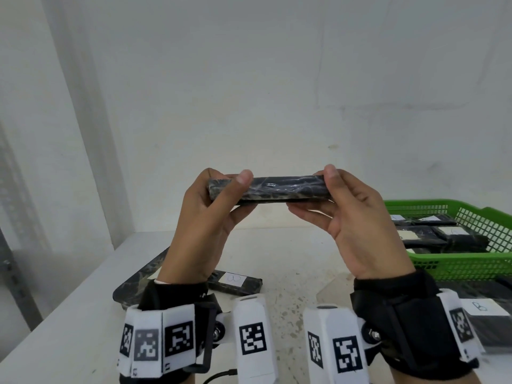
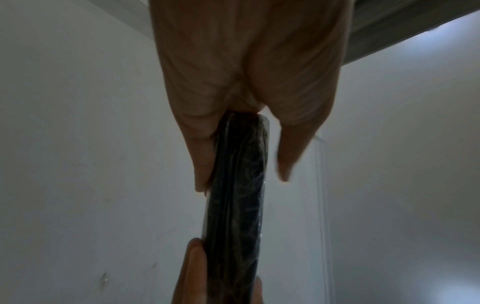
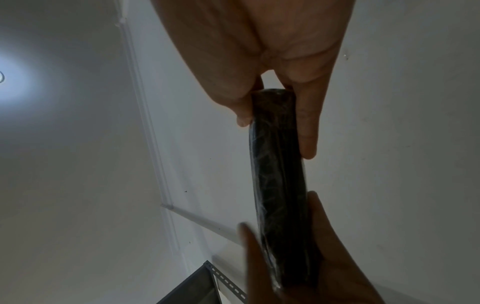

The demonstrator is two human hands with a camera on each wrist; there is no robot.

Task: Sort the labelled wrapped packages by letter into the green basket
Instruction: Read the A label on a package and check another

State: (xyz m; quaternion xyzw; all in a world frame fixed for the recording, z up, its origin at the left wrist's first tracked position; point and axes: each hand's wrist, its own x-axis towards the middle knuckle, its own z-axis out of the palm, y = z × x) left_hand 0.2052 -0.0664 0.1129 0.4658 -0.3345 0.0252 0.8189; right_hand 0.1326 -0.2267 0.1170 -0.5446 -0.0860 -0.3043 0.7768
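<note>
Holding a dark package (image 1: 266,189) edge-on at mid-frame, I pinch its left end with my left hand (image 1: 205,217) and its right end with my right hand (image 1: 352,217), thumbs on top and fingers beneath. It hangs level above the table (image 1: 291,250), in front of the wall (image 1: 249,79), so its label faces away from me and I cannot read a letter.

At right the green basket (image 1: 471,261) sits on the table with several packages (image 1: 432,234) lying flat inside, white labels up. My left wrist hides part of a flat package (image 1: 138,278) at lower left; beside it lies another (image 1: 238,281) with a white label. At the lower right edge one more labelled package (image 1: 487,317) shows behind my right wrist.

The held package is a long, slim slab in glossy, crinkled film over a dark marbled print. The basket is plastic mesh; the tabletop is pale and speckled.
</note>
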